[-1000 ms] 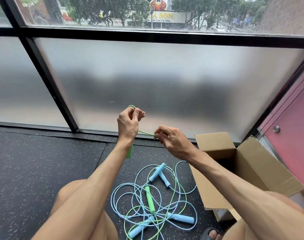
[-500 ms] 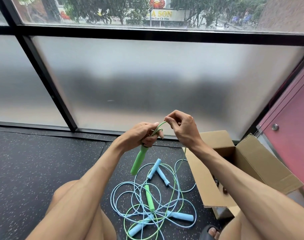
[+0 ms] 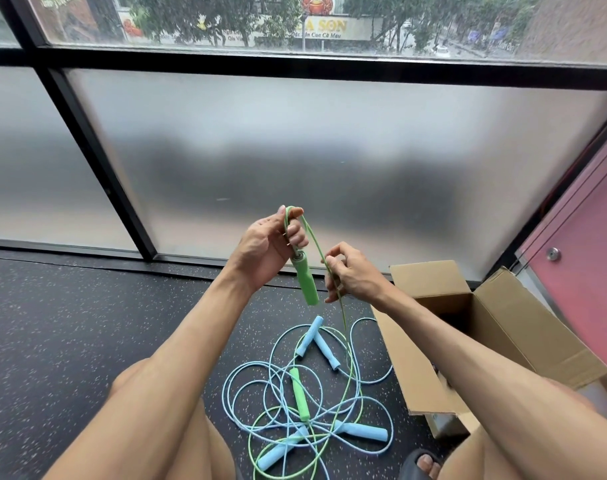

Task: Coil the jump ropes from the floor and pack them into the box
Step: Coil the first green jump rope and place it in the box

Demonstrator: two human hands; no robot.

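The left grip (image 3: 271, 245) held a green handle (image 3: 305, 284) up, with its green cord (image 3: 314, 244) looped over the top, and the right grip (image 3: 352, 273) pinched that cord just beside it. The other ropes (image 3: 305, 393) lay tangled on the floor (image 3: 53, 341) near the open box (image 3: 503, 327). The cord ran down into that pile, so pulling could knot it or drag the others along.

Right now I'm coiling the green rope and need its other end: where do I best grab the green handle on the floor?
Probably its far half, from above, fingers pinching across its width. The green handle lies flat, pointing away from you, and blue cords cross its near end, so the far half looks freer.
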